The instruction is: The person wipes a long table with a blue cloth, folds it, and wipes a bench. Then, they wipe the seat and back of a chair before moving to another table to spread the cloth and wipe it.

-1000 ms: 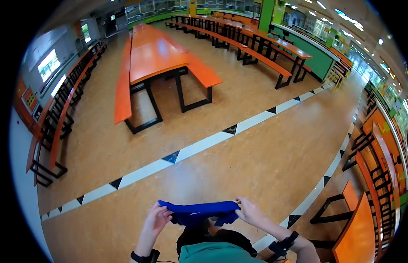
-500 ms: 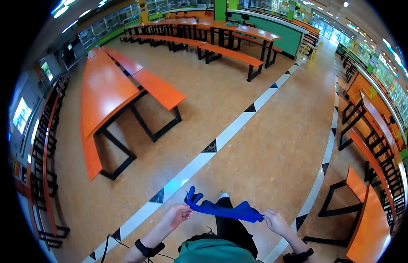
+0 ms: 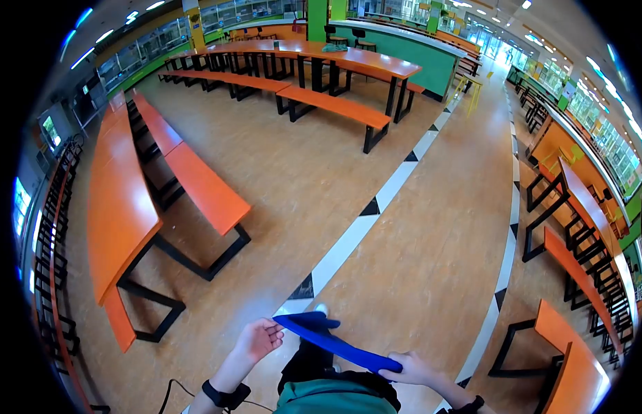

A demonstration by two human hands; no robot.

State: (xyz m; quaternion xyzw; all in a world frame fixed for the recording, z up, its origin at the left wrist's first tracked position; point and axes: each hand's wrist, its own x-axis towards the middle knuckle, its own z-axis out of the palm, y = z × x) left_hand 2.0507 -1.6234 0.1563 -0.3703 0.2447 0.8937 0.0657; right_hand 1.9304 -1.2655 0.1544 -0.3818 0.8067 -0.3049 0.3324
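Note:
A blue cloth [image 3: 335, 345] is drawn out in a long strip in front of my body, over my dark trouser legs. My left hand [image 3: 260, 338] has its fingers curled and pinches the cloth's left end. The other end is gripped by my right hand [image 3: 412, 368], closed with the thumb on top. From the left end the strip slopes down to the right, and a loose fold hangs behind it near the left. Bands are strapped round both my wrists.
A long orange table [image 3: 121, 186] with an orange bench [image 3: 204, 190] stands to the left. Across the hall are more tables and a green counter [image 3: 397, 58]. At lower right is another orange table [image 3: 579, 379]. A white floor stripe [image 3: 342, 255] runs ahead.
I have moved forward, so the left table and bench sit lower and further left. The cloth, bunched and wavy before, is now straighter and more tilted, its right end lower.

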